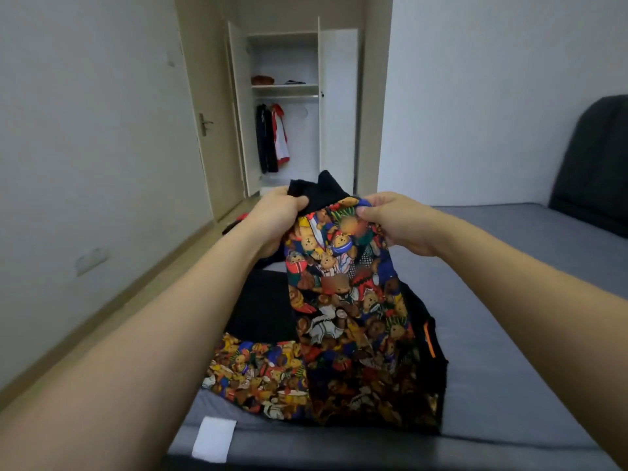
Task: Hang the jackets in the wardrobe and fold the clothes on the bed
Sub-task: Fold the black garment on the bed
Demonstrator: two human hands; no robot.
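Above bed (509,253) edge, both hands' grip, garment (343,300)

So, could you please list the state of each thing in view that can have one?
Teddy-bear print garment: held up by both hands, lower part resting on the bed.
Left hand: gripping the garment's black top edge.
Right hand: pinching the printed top edge.
Wardrobe: doors open, two jackets hanging inside.
Room door: closed.
Bed: bare grey cover.
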